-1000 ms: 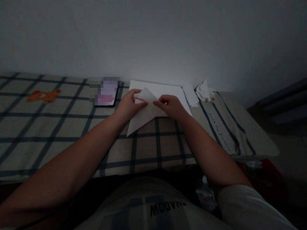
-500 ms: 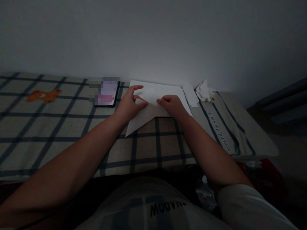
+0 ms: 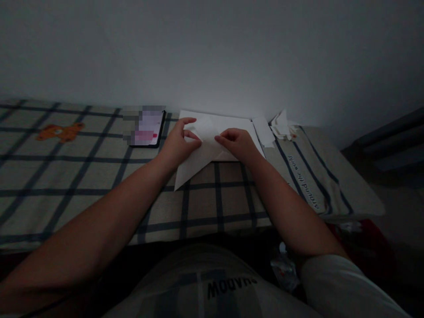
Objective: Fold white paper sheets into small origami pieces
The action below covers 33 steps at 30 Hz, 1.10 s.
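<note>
A white sheet of paper (image 3: 193, 165), partly folded, is held between my two hands over a stack of white paper (image 3: 232, 120). My left hand (image 3: 180, 140) pinches the sheet's left side between thumb and fingers, with the index finger stretched out above. On the other side my right hand (image 3: 236, 142) has thumb and fingertips closed on the sheet's right part. One pointed corner of the sheet hangs down toward me at the lower left. How the layers lie under my fingers is partly hidden.
A striped cloth (image 3: 99, 176) covers the table, which stands against a wall. Left of the paper lies a phone (image 3: 147, 130), and farther left an orange bear-shaped piece (image 3: 60, 132). A white paper strip (image 3: 263, 131) and folded paper (image 3: 281, 123) lie to the right.
My right hand has shifted slightly left and up with its part of the paper. The sheet's lower edge has moved a little, and a small flap shows beside the right hand.
</note>
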{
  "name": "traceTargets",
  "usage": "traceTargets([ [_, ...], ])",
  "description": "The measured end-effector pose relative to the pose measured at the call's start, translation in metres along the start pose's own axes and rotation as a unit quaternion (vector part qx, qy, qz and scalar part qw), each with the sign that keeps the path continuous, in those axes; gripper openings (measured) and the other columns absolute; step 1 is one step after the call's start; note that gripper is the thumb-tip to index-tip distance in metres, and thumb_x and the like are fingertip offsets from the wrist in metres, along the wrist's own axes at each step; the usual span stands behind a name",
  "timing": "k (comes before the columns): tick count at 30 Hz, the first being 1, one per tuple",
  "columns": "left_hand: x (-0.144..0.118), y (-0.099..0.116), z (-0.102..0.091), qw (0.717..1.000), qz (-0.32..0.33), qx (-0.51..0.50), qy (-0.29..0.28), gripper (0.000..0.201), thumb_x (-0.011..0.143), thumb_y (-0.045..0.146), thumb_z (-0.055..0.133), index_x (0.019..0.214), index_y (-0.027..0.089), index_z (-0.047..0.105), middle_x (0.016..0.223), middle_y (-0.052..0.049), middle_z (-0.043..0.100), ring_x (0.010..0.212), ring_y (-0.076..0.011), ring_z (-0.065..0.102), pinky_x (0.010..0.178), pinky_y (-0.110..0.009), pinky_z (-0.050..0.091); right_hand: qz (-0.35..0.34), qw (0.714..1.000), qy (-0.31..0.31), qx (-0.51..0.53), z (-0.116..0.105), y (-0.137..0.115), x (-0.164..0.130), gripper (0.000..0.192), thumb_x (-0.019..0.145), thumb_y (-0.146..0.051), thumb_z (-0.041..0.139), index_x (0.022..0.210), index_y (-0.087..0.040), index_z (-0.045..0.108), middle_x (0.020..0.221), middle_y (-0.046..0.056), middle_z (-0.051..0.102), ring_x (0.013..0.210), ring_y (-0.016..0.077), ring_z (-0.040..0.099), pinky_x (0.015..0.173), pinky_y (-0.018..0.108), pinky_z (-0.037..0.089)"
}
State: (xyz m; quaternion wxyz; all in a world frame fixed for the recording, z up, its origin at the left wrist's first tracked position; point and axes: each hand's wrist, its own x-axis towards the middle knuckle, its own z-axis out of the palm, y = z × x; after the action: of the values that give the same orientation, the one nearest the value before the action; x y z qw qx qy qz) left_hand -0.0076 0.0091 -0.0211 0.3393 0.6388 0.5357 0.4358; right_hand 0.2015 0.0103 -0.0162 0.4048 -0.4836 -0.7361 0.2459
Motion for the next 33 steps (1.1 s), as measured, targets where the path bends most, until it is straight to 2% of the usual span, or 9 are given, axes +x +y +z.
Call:
traceTargets([
  [8,0.001,-0.003,0.001,0.998,-0.016,0.051,-0.021,0.077,0.070,0.023,0.080,0.140,0.025,0.050,0.089,0.000,0.072,0.077,-0.0181,0.067,0.071,-0.030,0.051,-0.020,1.000,-0.002,-0.016,0.002,-0.006,-0.002,0.027,0.084,-0.042,0.068,0.072,-0.018,0.068,0.066,0.000,0.063,0.065,0.0140,0.050,0.065,0.031,0.036],
  [14,0.003,-0.007,0.000,0.999,0.014,0.045,-0.025,0.076,0.071,0.017,0.079,0.141,0.022,0.050,0.093,-0.001,0.074,0.087,-0.0193,0.069,0.083,-0.032,0.055,-0.014,1.000,-0.001,-0.027,0.003,-0.005,-0.003,0.027,0.086,-0.042,0.068,0.074,-0.017,0.068,0.067,0.000,0.064,0.065,0.0138,0.051,0.064,0.030,0.035],
  [20,0.000,-0.002,-0.002,0.998,0.018,0.041,-0.042,0.078,0.073,0.015,0.076,0.145,0.023,0.048,0.089,0.000,0.074,0.079,-0.0161,0.068,0.079,-0.030,0.055,0.006,0.999,0.009,-0.035,0.002,-0.008,-0.001,0.027,0.084,-0.037,0.067,0.066,-0.019,0.060,0.061,-0.003,0.055,0.062,0.0123,0.045,0.063,0.030,0.034],
  [26,-0.003,0.003,-0.002,0.998,0.021,0.012,-0.051,0.082,0.073,0.015,0.075,0.148,0.025,0.043,0.082,0.002,0.072,0.065,-0.0128,0.064,0.072,-0.028,0.053,0.057,0.998,0.029,-0.007,0.000,-0.003,0.003,0.025,0.081,-0.032,0.067,0.062,-0.020,0.056,0.060,-0.004,0.050,0.062,0.0128,0.042,0.064,0.031,0.034],
  [29,-0.003,0.004,-0.001,0.999,0.015,-0.008,-0.048,0.082,0.072,0.012,0.075,0.147,0.025,0.046,0.080,0.002,0.071,0.064,-0.0124,0.062,0.068,-0.027,0.052,0.065,0.997,0.040,0.006,-0.001,0.003,0.004,0.026,0.081,-0.036,0.067,0.063,-0.020,0.058,0.061,-0.003,0.052,0.062,0.0131,0.042,0.064,0.031,0.034],
  [33,-0.002,0.006,0.000,0.998,-0.005,-0.035,-0.043,0.080,0.069,0.010,0.075,0.143,0.024,0.049,0.078,0.004,0.069,0.063,-0.0116,0.061,0.064,-0.024,0.050,0.047,0.998,0.026,0.028,0.000,0.004,0.004,0.030,0.081,-0.047,0.067,0.070,-0.020,0.062,0.065,-0.002,0.056,0.064,0.0133,0.044,0.064,0.031,0.035],
])
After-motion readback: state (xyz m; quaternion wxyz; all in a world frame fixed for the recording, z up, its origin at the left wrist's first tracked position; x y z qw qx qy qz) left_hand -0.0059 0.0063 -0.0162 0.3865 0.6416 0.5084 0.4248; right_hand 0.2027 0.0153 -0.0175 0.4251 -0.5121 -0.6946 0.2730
